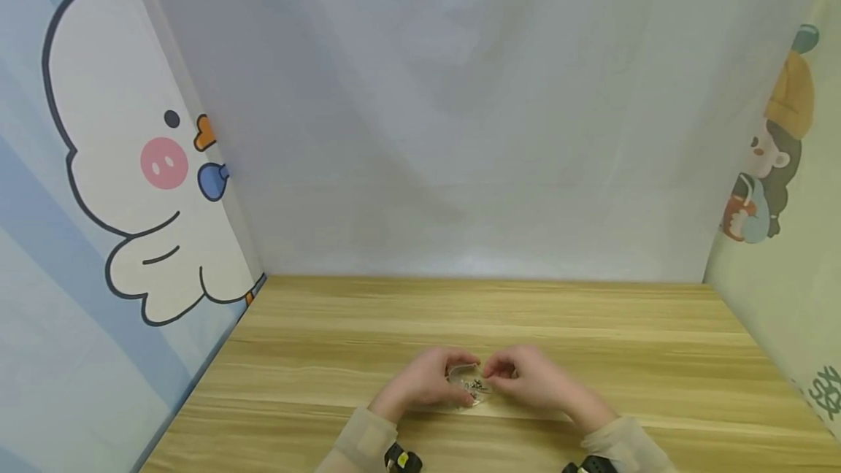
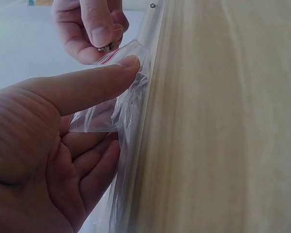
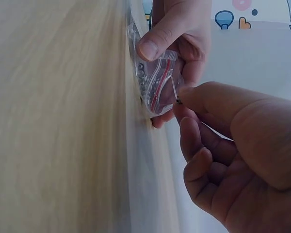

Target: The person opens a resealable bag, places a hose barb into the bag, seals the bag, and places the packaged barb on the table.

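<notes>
A small clear zip bag [image 1: 463,378] with a red line along its mouth is held in my left hand [image 1: 434,379], low over the table. In the left wrist view the thumb lies across the bag [image 2: 94,118] and the fingers curl behind it. Several small metal pieces [image 3: 141,73] show through the plastic in the right wrist view. My right hand [image 1: 531,378] pinches a small metal piece [image 2: 105,48] between thumb and index finger, right at the bag's mouth. Its exact kind I cannot tell; a thin, shiny shaft [image 3: 174,89] shows beside those fingertips.
The wood-grain table [image 1: 315,356] spreads around both hands. One tiny dark metal piece [image 2: 153,6] lies on the table past the bag. A pale curtain [image 1: 486,130] stands at the back, with printed panels at the left and right sides.
</notes>
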Demonstrator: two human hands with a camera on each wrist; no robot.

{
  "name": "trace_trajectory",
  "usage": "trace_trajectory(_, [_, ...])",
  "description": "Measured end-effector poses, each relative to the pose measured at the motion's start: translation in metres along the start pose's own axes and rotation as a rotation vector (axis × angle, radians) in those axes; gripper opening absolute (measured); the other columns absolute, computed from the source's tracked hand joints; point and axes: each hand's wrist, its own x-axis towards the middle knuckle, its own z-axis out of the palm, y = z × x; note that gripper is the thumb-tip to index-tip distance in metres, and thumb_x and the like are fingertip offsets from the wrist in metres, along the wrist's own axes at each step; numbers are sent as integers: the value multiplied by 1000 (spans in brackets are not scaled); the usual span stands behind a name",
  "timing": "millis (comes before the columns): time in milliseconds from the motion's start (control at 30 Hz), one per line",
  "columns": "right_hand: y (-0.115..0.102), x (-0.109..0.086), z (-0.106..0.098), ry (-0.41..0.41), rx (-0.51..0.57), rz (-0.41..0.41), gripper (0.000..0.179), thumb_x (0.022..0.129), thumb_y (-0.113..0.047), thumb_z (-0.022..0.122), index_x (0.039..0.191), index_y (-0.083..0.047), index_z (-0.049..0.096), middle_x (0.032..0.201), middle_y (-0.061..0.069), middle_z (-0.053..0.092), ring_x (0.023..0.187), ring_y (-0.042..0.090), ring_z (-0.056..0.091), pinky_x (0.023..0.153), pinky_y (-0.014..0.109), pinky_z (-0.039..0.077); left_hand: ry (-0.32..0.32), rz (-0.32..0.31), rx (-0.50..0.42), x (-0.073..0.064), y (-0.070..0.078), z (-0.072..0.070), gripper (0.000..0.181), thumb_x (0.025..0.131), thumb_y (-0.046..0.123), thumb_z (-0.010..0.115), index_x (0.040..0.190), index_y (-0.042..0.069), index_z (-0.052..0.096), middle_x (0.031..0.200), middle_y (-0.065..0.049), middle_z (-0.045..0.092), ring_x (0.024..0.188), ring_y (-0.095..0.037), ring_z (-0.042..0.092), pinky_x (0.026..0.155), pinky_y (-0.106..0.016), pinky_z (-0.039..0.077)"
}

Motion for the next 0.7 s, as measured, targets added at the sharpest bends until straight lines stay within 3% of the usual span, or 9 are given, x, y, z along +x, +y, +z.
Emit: trace_trajectory(700, [-11, 4, 7, 57, 21, 7, 7, 98, -8, 75, 103, -7, 80, 89, -8, 74, 78, 2, 63, 70, 25, 56, 5, 13, 15, 3, -4, 0, 60, 77, 25, 97, 133, 19, 75, 134, 8, 71, 116, -9, 63, 102, -37, 50])
